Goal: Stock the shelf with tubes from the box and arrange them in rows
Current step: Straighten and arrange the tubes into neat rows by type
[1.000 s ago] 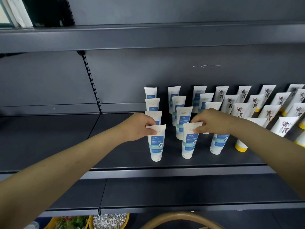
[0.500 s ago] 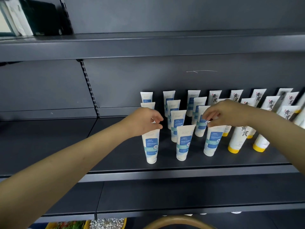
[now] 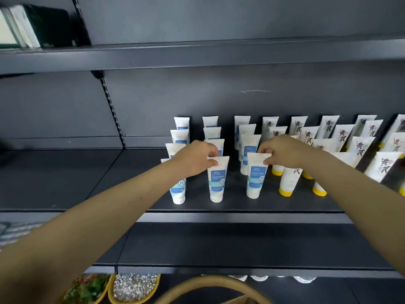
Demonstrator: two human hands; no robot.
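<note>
Reaching into the head camera's view, both bare arms stretch to the middle shelf (image 3: pixel 241 217), where white tubes stand upright on their caps in rows running front to back. The left hand (image 3: pixel 195 159) has its fingers curled, with thumb and forefinger pinching the flat crimped top of the front tube (image 3: pixel 217 181) in the middle blue-labelled row. That tube stands on the shelf near the front edge. The right hand (image 3: pixel 282 151) is curled the same way, its thumb and fingertips nipping the top corner of the neighbouring front tube (image 3: pixel 254 178), which also stands on its cap. The remaining fingers of each hand are tucked in; how tightly, I cannot tell. Just left of the pinched pair stands another blue-labelled tube (image 3: pixel 178 190), partly hidden behind the left wrist. To the right, beside the right forearm, are yellow-capped tubes (image 3: pixel 289 183) in slanting rows. Below the shelves a curved woven handle (image 3: pixel 210 281) shows, with two yellow bowls (image 3: pixel 133 290) to its left.
</note>
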